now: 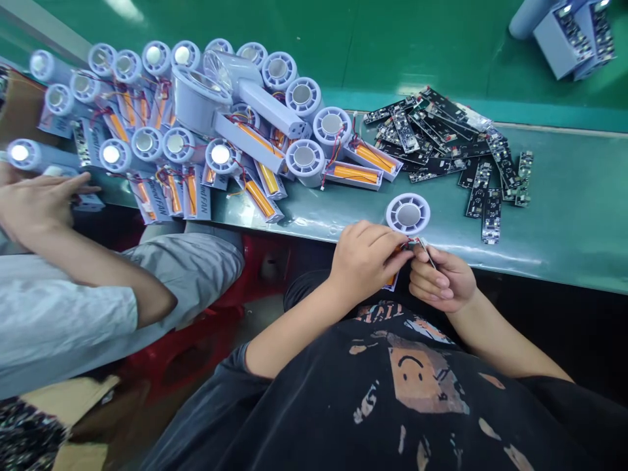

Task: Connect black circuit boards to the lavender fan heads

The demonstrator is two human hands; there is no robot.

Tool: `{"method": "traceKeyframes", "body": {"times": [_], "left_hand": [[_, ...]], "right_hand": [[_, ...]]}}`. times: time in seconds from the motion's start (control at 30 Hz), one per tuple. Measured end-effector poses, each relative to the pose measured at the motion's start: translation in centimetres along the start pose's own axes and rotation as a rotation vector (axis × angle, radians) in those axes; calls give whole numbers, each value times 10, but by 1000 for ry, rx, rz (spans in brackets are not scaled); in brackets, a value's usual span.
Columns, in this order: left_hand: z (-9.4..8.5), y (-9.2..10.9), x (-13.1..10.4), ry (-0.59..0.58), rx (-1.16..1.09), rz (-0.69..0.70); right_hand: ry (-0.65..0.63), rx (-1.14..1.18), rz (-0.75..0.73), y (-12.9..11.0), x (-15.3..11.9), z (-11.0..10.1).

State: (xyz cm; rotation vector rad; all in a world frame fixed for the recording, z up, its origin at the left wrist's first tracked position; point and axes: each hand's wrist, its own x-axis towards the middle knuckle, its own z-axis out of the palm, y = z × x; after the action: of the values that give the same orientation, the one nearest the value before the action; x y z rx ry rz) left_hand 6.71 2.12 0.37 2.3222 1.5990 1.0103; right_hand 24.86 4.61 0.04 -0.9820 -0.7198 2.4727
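Note:
A light blue fan unit (407, 214) lies with its round head on the bench's front edge, its handle with an orange battery hanging below, partly hidden by my left hand. My left hand (367, 255) is over the handle, thumb and fingertips pinched on thin red wires (411, 241). Close beside it on the right, my right hand (441, 278) holds a small circuit board (428, 254) edge-on between thumb and curled fingers. The wires run to the top of that board, where both hands nearly meet.
Many light blue fan units (304, 157) with orange batteries crowd the bench's left side. Black circuit boards (483, 186) are piled ahead to the right. More fan parts (564, 42) lie at the upper right. A co-worker's hand (36, 203) is at the far left, near red stools (260, 268).

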Motion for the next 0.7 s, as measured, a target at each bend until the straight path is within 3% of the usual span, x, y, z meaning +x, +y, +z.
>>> {"method": "traceKeyframes", "body": {"times": [0.13, 0.27, 0.4, 0.5, 0.6, 0.7], "left_hand": [[-2, -1, 7, -16, 7, -56], [-8, -6, 12, -113, -225, -248], [-13, -5, 17, -96, -81, -317], [-12, -8, 24, -53, -78, -303], [-2, -16, 33, -134, -305, -189], [12, -24, 38, -117, -461, -216]], "right_hand": [[-9, 0, -9, -5, -4, 3], [137, -192, -78, -6, -6, 2], [201, -304, -138, -6, -4, 0], [211, -314, -135, -6, -2, 0], [223, -322, -132, -7, 0, 2], [235, -318, -125, -9, 0, 4]]}}
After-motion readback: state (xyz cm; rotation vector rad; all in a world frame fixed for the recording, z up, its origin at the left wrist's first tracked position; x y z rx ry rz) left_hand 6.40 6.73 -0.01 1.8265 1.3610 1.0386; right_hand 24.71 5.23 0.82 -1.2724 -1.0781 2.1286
